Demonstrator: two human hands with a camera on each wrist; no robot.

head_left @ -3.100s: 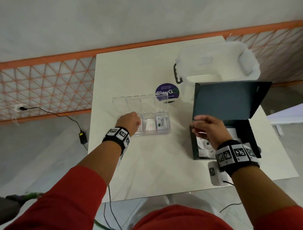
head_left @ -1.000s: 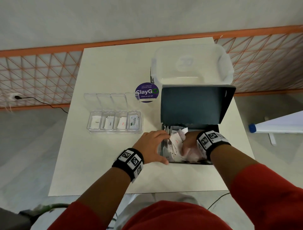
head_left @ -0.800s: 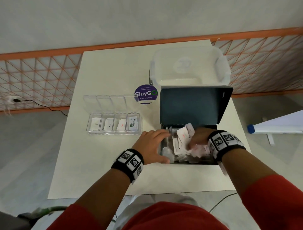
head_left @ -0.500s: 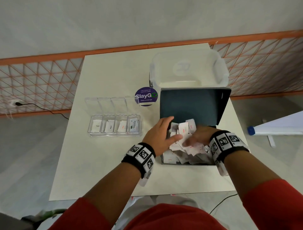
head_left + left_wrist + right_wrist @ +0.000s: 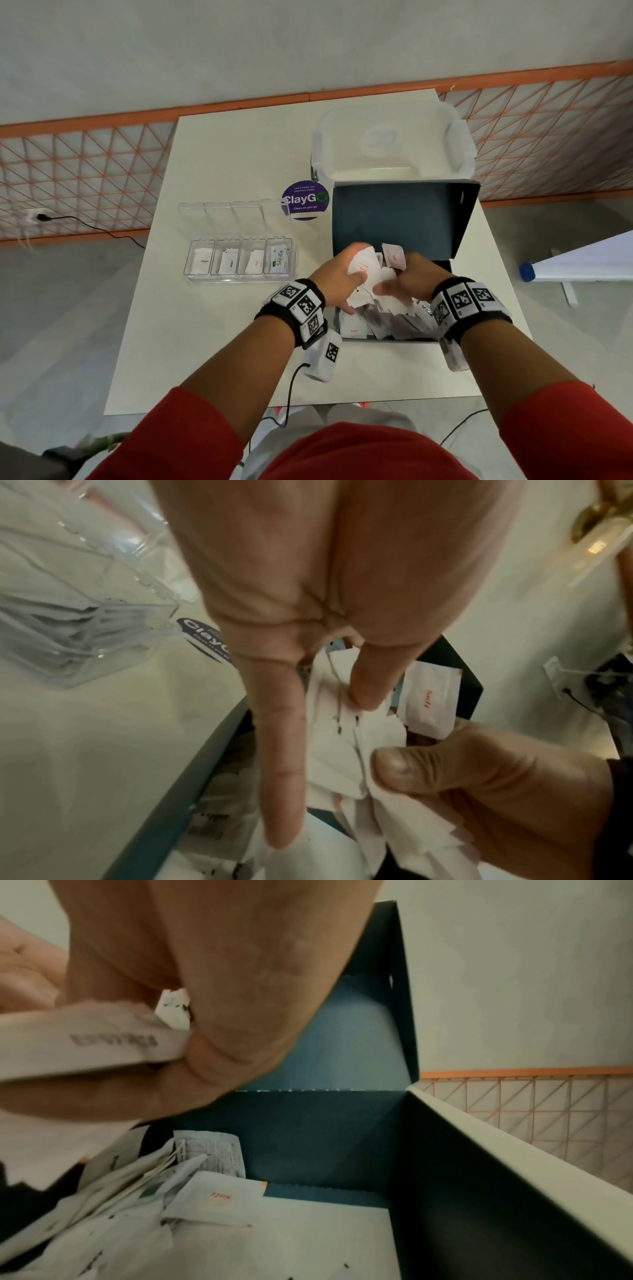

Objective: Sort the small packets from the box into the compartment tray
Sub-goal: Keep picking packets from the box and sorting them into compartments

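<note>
A dark box stands open on the white table, its lid upright, with several white packets loose inside. Above the box my right hand pinches a bunch of packets between thumb and fingers; one of them shows in the right wrist view. My left hand meets that bunch from the left, thumb on its front and fingers against the paper. The clear compartment tray lies left of the box, lid back, one packet in each section.
A clear plastic tub stands behind the box. A purple round ClayGo sticker lies between tray and box. An orange lattice fence runs behind the table. A white object with a blue cap sits off the right edge.
My left hand left the tray, came to the box's left edge, then rose to the packets. My right hand lifted a bunch of packets out of the box.
</note>
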